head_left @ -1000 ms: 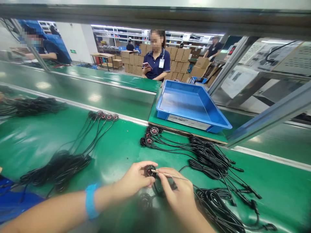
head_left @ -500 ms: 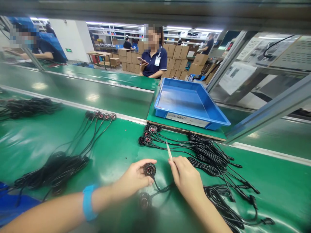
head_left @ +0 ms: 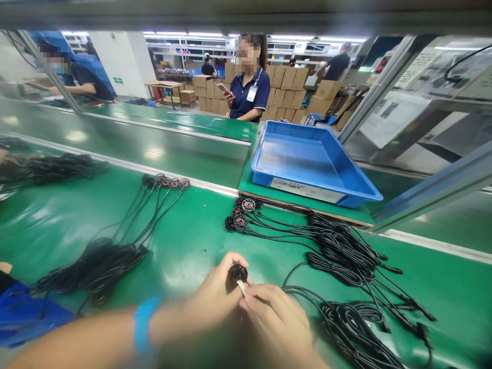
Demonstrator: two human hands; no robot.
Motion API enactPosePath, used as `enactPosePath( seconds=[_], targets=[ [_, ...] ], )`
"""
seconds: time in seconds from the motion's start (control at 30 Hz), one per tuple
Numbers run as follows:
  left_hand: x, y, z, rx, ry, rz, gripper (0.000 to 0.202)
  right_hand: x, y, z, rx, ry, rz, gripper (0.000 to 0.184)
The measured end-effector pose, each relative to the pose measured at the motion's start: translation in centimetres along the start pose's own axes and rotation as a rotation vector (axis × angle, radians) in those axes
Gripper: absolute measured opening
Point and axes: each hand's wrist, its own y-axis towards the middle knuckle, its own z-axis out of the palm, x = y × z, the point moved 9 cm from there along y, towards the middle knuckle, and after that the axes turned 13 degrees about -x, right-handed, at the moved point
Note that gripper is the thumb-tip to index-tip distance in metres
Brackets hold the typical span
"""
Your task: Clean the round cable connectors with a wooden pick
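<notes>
Your left hand (head_left: 219,287) grips the black disc (head_left: 237,272), nearer you than the blue tray (head_left: 300,154); your right hand (head_left: 282,315) pinches the pale stick (head_left: 242,287), tip at disc. Likely stick-work; calls for steady hold.

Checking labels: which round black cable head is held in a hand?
The round black cable head in the left hand, at the tip of the light stick in the right hand. The others in view lie on the green bench.
</notes>
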Motion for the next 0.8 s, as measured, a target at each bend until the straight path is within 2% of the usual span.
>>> enactPosePath(
  seconds=[0.17,0.3,0.47,0.63,0.8],
  targets=[
    [-0.2,-0.3,0.6,0.099,0.006,-0.013,0.029,0.2,-0.1,0.1,-0.002,0.086,-0.006,0.016],
    [-0.1,-0.1,0.6,0.094,0.002,-0.023,0.028,0.1,0.2,0.2,0.004,0.068,0.015,0.014],
    [0.4,-0.2,0.4,0.086,0.055,-0.016,0.031,0.1,-0.6,1.0,0.085,0.015,-0.019,0.014],
    [0.9,-0.1,0.2,0.066,0.123,-0.006,0.032,-0.7,-2.2,2.2,0.194,-0.07,0.011,0.018],
    [0.8,0.0,0.4,0.075,0.09,-0.049,0.03,-0.5,-2.3,2.3,0.187,-0.04,-0.021,0.016]
  ],
)
